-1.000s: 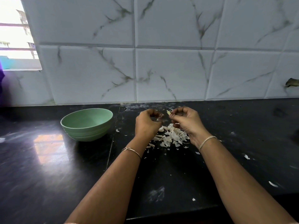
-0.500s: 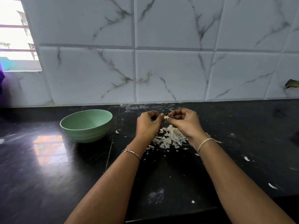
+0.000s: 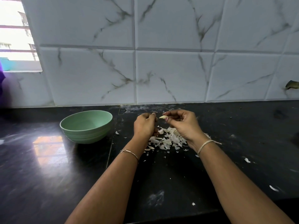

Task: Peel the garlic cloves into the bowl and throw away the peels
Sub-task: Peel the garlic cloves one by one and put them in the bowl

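My right hand [image 3: 182, 125] pinches a small pale garlic clove [image 3: 162, 117] between thumb and fingers, held above the black counter. My left hand [image 3: 144, 125] hovers just left of the clove with its fingers curled; whether they hold a bit of peel is hidden. Under both hands lies a heap of white garlic peels [image 3: 168, 139], with a few unpeeled cloves mixed in at its left edge. A pale green bowl [image 3: 86, 126] stands on the counter to the left of my hands; its visible inside shows nothing.
The black stone counter [image 3: 48, 167] runs back to a white marble-tiled wall [image 3: 161, 75]. Stray peel scraps [image 3: 247, 160] lie scattered to the right and near the front edge. A window [image 3: 14, 34] sits at the upper left.
My hands have drawn slightly apart. The clove now shows bare and pale in my right fingertips, where before both hands were pinching it together.
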Demonstrator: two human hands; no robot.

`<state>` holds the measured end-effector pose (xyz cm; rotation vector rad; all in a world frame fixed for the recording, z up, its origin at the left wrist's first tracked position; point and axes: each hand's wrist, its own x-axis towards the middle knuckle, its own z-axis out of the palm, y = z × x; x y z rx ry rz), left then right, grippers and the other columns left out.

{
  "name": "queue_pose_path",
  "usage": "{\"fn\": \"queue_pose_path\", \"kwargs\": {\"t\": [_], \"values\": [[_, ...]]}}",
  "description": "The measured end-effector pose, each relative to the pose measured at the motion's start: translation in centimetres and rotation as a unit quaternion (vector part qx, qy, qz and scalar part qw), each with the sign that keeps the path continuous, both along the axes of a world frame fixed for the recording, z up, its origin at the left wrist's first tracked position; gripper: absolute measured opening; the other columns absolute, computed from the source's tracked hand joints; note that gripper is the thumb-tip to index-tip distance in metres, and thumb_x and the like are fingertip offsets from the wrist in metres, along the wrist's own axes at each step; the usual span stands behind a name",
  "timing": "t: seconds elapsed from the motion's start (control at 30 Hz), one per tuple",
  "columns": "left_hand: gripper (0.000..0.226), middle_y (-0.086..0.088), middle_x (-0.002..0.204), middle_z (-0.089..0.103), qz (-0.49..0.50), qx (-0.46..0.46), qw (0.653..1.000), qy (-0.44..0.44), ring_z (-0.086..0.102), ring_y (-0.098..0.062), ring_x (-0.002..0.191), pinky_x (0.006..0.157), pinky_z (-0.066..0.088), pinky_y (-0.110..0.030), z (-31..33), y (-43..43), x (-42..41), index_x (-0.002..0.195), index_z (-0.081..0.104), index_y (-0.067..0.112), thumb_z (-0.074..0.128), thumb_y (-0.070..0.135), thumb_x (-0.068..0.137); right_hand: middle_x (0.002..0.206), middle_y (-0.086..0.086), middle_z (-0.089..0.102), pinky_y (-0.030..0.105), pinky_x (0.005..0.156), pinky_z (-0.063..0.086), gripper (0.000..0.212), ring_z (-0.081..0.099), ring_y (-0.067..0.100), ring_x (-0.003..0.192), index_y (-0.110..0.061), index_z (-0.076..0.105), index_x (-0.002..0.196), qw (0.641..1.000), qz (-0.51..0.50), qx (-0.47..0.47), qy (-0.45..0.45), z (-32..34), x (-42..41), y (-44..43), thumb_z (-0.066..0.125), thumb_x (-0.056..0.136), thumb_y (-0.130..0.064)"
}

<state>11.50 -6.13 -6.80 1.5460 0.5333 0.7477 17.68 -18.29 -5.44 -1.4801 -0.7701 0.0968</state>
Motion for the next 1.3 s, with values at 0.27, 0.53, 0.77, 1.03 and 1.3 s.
{"fn": "queue_pose_path", "kwargs": {"t": [0.27,0.53,0.77,1.03,1.3], "values": [[0.007,0.001,0.085,0.068,0.058,0.141,0.988,0.037,0.066,-0.019,0.076,0.076,0.060,-0.040,-0.3,0.8,-0.4,0.092,0.066,0.018,0.070,0.013,0.088,0.083,0.009,0.067,0.018,0.060,0.055,0.008,0.062,0.012,0.065,-0.002,0.058,0.103,0.993,0.043,0.037,0.107,0.1,-0.1,0.1,0.052,0.097,-0.001],[0.006,0.010,0.075,0.065,0.077,0.249,0.962,0.086,0.063,-0.010,0.069,0.076,0.055,-0.031,0.0,2.9,-4.4,0.086,0.067,0.022,0.073,0.022,0.087,0.087,0.010,0.074,0.022,0.069,0.056,0.015,0.066,0.014,0.074,-0.006,0.066,0.098,0.994,0.069,0.008,0.082,0.0,-0.2,-0.1,0.062,0.089,0.004],[0.009,0.011,0.072,0.064,0.053,0.347,0.928,0.125,0.054,0.004,0.061,0.059,0.037,-0.003,-1.7,5.9,-9.7,0.086,0.073,0.011,0.075,0.020,0.085,0.083,-0.003,0.073,0.016,0.065,0.051,0.009,0.063,0.009,0.076,-0.014,0.074,0.093,0.991,0.129,-0.036,0.007,2.0,-2.8,2.4,0.070,0.085,-0.011],[0.009,-0.002,0.083,0.069,0.019,0.359,0.925,0.125,0.064,-0.020,0.079,0.071,0.048,-0.028,-2.1,5.4,-9.7,0.090,0.069,0.013,0.065,0.021,0.089,0.079,0.000,0.071,0.025,0.072,0.050,0.015,0.065,0.012,0.075,-0.020,0.069,0.090,0.944,0.158,-0.168,-0.235,5.1,-9.1,13.8,0.076,0.081,-0.011],[0.025,-0.023,0.109,0.066,-0.008,0.372,0.920,0.122,0.061,-0.039,0.103,0.085,0.052,-0.046,-2.4,6.3,-9.5,0.111,0.063,0.000,0.057,0.009,0.089,0.097,-0.003,0.073,0.030,0.084,0.047,0.010,0.062,0.014,0.092,-0.026,0.075,0.092,0.892,0.059,-0.308,-0.327,3.6,-9.2,17.6,0.069,0.086,-0.031]]}}
